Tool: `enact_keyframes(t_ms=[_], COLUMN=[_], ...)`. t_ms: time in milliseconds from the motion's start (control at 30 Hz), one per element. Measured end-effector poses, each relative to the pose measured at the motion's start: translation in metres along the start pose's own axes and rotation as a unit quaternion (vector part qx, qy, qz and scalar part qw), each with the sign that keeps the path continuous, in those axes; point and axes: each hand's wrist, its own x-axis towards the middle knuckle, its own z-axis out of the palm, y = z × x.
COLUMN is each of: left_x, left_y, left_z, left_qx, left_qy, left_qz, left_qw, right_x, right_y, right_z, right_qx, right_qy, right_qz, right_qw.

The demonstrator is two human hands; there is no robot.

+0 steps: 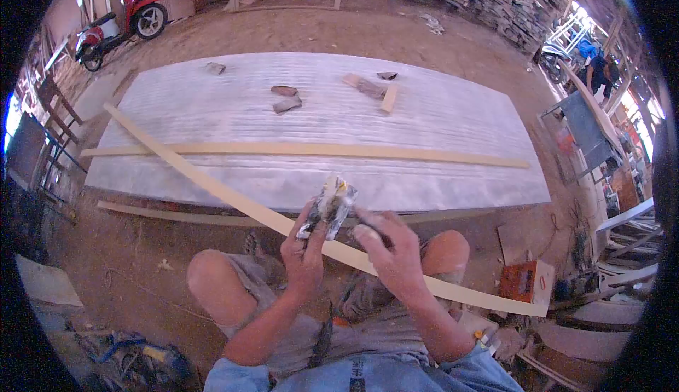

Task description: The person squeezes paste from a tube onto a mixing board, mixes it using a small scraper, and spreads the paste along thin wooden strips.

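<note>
A: State the location of the smeared packet (pixel 339 195).
B: Centre of the frame, above the person's lap and just short of the near edge of the pale panel (pixel 453 119).

A: Describe the grip.
B: The left hand (pixel 304 259) is closed on the packet's lower part, fingers along its near side. The right hand (pixel 397 250) is beside its right edge, fingers partly bent; whether it touches or pinches anything, I cannot tell.

A: Why this arrangement?
B: My judgement: the left hand serves as the clamp, low on the packet, so that the upper face stays exposed and the right hand has access from the side.

A: And the supports?
B: The diagonal strip (pixel 223 191) crosses over the crosswise strip (pixel 353 152) at the left of the panel, then passes below both hands to the lower right. The panel probably serves as a low rest for both strips.

A: Give the packet's orientation.
B: Its long axis runs from lower left to upper right — steeper than level. The upper end points away from the person, toward the panel, with a slight lean right.
</note>
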Motion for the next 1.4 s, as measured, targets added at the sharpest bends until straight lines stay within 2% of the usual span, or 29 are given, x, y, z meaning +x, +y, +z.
enact_keyframes(t_ms=[100, 167, 233, 267, 300, 367, 400, 500, 633, 833, 933, 1000, 1033, 1067, 1100, 1133, 1167, 1233, 1300, 1400], left_x=[-0.002, 0.002, 0.010, 0.015, 0.018, 0.019, 0.019, 0.019, 0.018, 0.013, 0.012, 0.006, 0.006, 0.006, 0.005, 0.009, 0.013, 0.020, 0.022, 0.019], left_y=[-0.008, -0.010, -0.003, -0.006, -0.005, -0.001, 0.000, -0.004, -0.004, -0.007, -0.009, 0.001, 0.003, 0.003, 0.003, -0.006, -0.009, -0.008, -0.009, -0.011], left_z=[-0.001, 0.002, -0.004, -0.008, -0.012, -0.016, -0.015, -0.016, -0.017, -0.018, -0.017, -0.018, -0.013, -0.005, -0.001, -0.001, -0.003, -0.003, 0.002, 0.002], left_qx=[0.045, 0.060, -0.158, -0.205, -0.209, -0.299, -0.320, -0.359, -0.387, -0.355, -0.359, -0.349, -0.346, -0.349, -0.352, -0.352, -0.353, -0.308, -0.308, -0.329], left_qy=[-0.005, -0.011, 0.001, -0.005, 0.006, -0.034, -0.038, -0.062, -0.078, -0.063, -0.085, -0.164, -0.167, -0.148, -0.124, -0.080, -0.078, -0.038, -0.013, 0.002], left_qz=[0.004, 0.014, -0.048, -0.075, -0.076, -0.190, -0.215, -0.255, -0.276, -0.247, -0.251, -0.267, -0.268, -0.249, -0.230, -0.228, -0.228, -0.259, -0.252, -0.226], left_qw=[0.999, 0.998, 0.986, 0.976, 0.975, 0.934, 0.922, 0.896, 0.876, 0.900, 0.895, 0.883, 0.883, 0.891, 0.899, 0.904, 0.904, 0.915, 0.917, 0.917], right_x=[0.000, 0.000, -0.005, -0.004, -0.003, 0.001, 0.000, 0.003, 0.007, 0.008, 0.011, 0.005, -0.001, -0.007, -0.010, -0.012, -0.014, -0.017, -0.025, -0.030], right_y=[-0.007, 0.002, -0.003, -0.002, 0.005, 0.022, 0.013, 0.022, 0.047, 0.062, 0.075, 0.103, 0.109, 0.111, 0.112, 0.102, 0.089, 0.068, 0.065, 0.060], right_z=[-0.006, -0.006, -0.024, -0.034, -0.040, -0.049, -0.054, -0.051, -0.039, -0.039, -0.041, -0.031, -0.028, -0.024, -0.021, -0.022, -0.024, -0.028, -0.023, -0.017], right_qx=[-0.011, -0.025, -0.057, -0.090, -0.093, -0.107, -0.104, -0.059, -0.034, -0.117, -0.135, -0.186, -0.185, -0.025, 0.135, 0.345, 0.343, 0.534, 0.528, 0.501], right_qy=[0.048, -0.011, -0.018, -0.023, -0.034, -0.011, -0.031, -0.032, -0.061, -0.054, -0.055, -0.123, -0.120, -0.107, -0.091, -0.030, -0.031, -0.051, -0.028, -0.093], right_qz=[0.047, -0.007, -0.024, -0.043, -0.045, -0.105, -0.077, -0.091, -0.118, -0.135, -0.134, -0.170, -0.168, -0.008, 0.154, 0.213, 0.214, 0.196, 0.211, 0.223], right_qw=[0.998, 1.000, 0.998, 0.995, 0.994, 0.989, 0.991, 0.994, 0.991, 0.982, 0.980, 0.960, 0.961, 0.994, 0.975, 0.914, 0.914, 0.821, 0.822, 0.831])
